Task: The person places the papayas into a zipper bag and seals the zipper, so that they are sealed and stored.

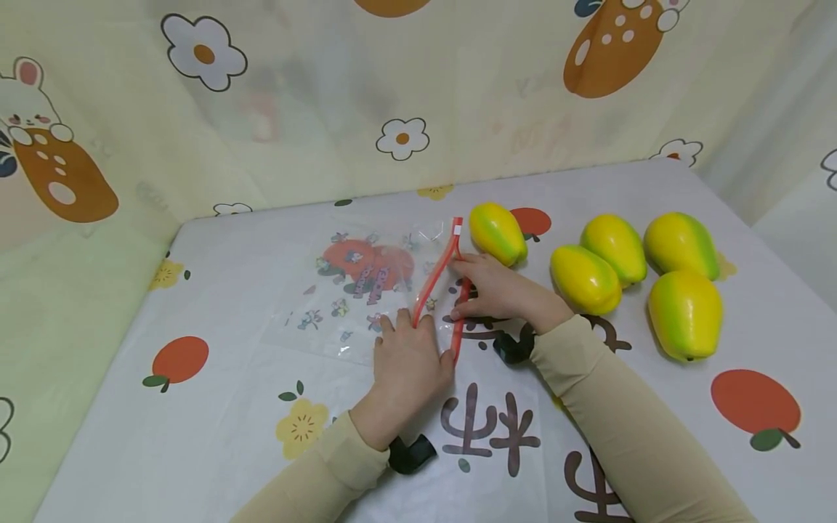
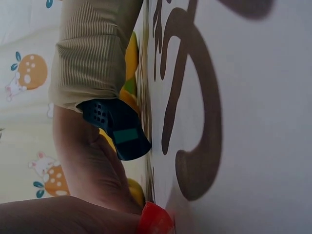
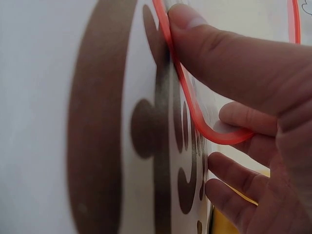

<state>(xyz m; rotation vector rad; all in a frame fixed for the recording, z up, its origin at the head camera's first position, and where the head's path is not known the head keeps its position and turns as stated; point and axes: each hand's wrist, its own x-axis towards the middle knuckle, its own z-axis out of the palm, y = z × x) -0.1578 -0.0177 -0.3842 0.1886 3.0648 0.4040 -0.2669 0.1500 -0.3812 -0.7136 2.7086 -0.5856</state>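
Observation:
A clear plastic zip bag (image 1: 340,290) with small printed figures lies flat on the table, its red-edged mouth (image 1: 434,280) spread apart toward the right. My left hand (image 1: 408,363) holds the near end of the mouth, fingers at one red strip and thumb by the other. In the left wrist view a bit of red strip (image 2: 156,220) shows beside that hand. My right hand (image 1: 500,287) grips the mouth farther along. Its thumb (image 3: 214,53) lies against the red edge (image 3: 187,92) in the right wrist view, with the other fingers on the far side.
One yellow-green, mango-shaped fruit (image 1: 498,232) lies just beyond my right hand. Several more, such as this fruit (image 1: 685,314), sit in a group to the right. A printed cloth (image 1: 248,407) covers the table, and a patterned curtain (image 1: 314,145) hangs behind it.

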